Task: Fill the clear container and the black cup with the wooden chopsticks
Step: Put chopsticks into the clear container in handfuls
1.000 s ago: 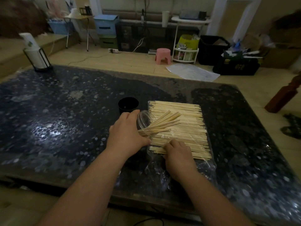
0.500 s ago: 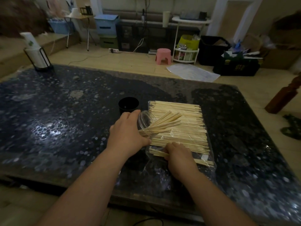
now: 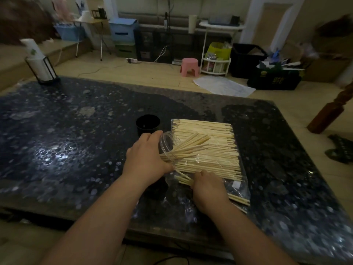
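A flat pile of wooden chopsticks [image 3: 212,148] lies on a clear plastic bag on the dark speckled table [image 3: 66,142]. My left hand [image 3: 146,159] grips the clear container [image 3: 168,142], tilted on its side with its mouth to the right and several chopsticks fanning out of it. My right hand [image 3: 209,186] grips a small bunch of chopsticks at the pile's near edge, angled away from the rest. The black cup [image 3: 148,123] stands upright just behind my left hand; I see no chopsticks in it.
A white bottle in a black wire holder [image 3: 41,62] stands at the table's far left corner. Beyond the table are a pink stool [image 3: 189,66], storage bins and a white rack on the floor. A wooden post [image 3: 332,109] stands at the right.
My right hand has pulled a small bunch of chopsticks toward me, skewing it off the near edge of the pile. My left hand and the tilted container have stayed put.
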{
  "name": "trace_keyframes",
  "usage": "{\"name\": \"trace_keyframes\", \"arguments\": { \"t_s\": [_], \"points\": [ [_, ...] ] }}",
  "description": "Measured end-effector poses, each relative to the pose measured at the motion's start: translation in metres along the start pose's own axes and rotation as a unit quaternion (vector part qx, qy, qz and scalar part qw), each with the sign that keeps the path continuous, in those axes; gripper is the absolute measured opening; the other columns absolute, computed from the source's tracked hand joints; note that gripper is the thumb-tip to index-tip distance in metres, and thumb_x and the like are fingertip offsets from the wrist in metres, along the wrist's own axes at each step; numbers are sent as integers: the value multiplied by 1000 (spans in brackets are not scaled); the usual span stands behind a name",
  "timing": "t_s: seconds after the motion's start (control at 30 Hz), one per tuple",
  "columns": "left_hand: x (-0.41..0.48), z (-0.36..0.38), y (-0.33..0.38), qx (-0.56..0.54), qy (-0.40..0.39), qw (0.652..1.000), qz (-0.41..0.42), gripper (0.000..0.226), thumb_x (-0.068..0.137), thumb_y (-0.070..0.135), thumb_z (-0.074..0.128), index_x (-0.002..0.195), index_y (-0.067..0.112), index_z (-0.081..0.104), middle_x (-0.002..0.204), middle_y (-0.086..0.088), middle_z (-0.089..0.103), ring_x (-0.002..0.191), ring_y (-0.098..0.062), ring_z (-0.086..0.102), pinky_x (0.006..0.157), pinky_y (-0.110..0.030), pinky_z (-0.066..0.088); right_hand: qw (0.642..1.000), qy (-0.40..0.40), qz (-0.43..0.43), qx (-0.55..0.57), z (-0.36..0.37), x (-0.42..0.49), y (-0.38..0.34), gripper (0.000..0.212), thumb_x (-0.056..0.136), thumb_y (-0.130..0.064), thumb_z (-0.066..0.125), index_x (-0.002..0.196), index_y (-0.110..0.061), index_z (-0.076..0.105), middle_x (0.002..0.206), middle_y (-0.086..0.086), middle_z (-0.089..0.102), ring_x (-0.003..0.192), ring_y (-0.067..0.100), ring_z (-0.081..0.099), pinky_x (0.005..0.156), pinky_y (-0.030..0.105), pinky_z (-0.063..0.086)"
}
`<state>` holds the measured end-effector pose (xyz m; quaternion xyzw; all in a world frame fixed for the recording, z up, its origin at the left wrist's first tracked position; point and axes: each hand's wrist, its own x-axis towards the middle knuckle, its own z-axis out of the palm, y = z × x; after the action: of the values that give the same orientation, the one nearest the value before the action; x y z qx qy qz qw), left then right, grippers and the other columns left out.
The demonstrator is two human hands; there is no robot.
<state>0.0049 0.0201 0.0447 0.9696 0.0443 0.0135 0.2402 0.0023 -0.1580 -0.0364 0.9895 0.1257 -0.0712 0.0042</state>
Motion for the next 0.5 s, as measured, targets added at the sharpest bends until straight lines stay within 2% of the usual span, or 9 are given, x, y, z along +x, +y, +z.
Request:
{"name": "trace_keyframes", "arguments": {
  "t_s": [0.13, 0.23, 0.33, 0.4, 0.5],
  "points": [
    [0, 1, 2, 3, 1, 1000, -2, 106, 69, 47, 86, 155, 31, 27, 148, 2, 37, 136, -23, 40, 111, -43, 34, 999, -12, 5, 42, -18, -5, 2, 34, 95, -17, 49, 129, -15, 45, 118, 10, 63, 106, 32, 62, 86, 40, 48],
    [1, 2, 3, 4, 6, 1000, 0, 107, 67, 49, 86, 155, 30, 27, 148, 1, 37, 136, -24, 41, 110, -44, 35, 998, 0, 6, 62, -30, -9, 3, 37, 94, -19, 47, 131, -19, 42, 114, 10, 65, 102, 33, 64, 79, 40, 48],
    [1, 2, 3, -1, 10, 1000, -2, 107, 67, 48, 87, 155, 29, 28, 148, 0, 38, 135, -24, 41, 110, -43, 36, 997, 26, -7, 71, -37, -14, 5, 28, 98, -35, 45, 123, -21, 49, 111, 9, 66, 101, 32, 63, 75, 38, 44],
    [3, 0, 1, -3, 12, 1000, -9, 109, 66, 47, 88, 155, 29, 29, 148, -1, 39, 136, -25, 41, 111, -45, 37, 998, 31, -15, 53, -42, -17, 7, 31, 98, -45, 45, 115, -22, 55, 110, 8, 66, 101, 32, 62, 74, 37, 41],
    [5, -1, -1, 2, 20, 1000, -16, 110, 64, 48, 89, 155, 30, 29, 148, -1, 39, 136, -24, 41, 110, -46, 39, 999, 29, -29, 20, -54, -21, 7, 33, 93, -44, 47, 111, -21, 62, 108, 7, 66, 100, 31, 62, 71, 36, 37]
  ]
}}
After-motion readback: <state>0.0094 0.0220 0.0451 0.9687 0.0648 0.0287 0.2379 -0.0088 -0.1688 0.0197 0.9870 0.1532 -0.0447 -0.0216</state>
